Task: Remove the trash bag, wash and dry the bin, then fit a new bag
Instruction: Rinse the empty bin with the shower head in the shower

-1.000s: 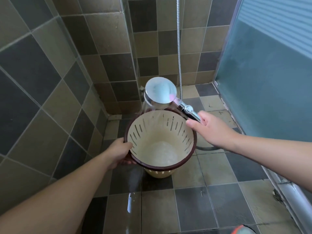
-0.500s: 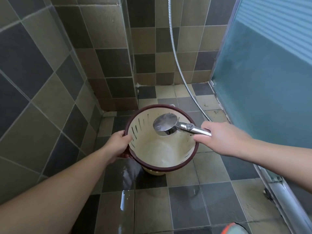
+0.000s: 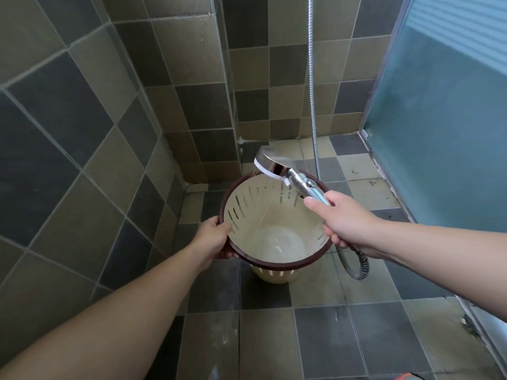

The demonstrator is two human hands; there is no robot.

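Observation:
A cream plastic bin (image 3: 274, 215) with slotted walls and a dark red rim stands on the tiled shower floor, with a little water pooled in its bottom. My left hand (image 3: 214, 237) grips the rim on its left side. My right hand (image 3: 345, 223) holds the handle of a chrome shower head (image 3: 274, 164), whose round head sits over the bin's far rim, tilted away. Its metal hose (image 3: 312, 86) rises up the back wall and loops below my right wrist. No bag is in the bin.
Tiled walls close in on the left and back, meeting at a corner behind the bin. A frosted glass door (image 3: 439, 127) with a metal sill runs along the right. The floor tiles (image 3: 274, 338) in front are wet.
The shower head has lifted out from over the bin's inside to its far rim. My right hand has drawn nearer and lower. My left hand keeps its grip on the rim.

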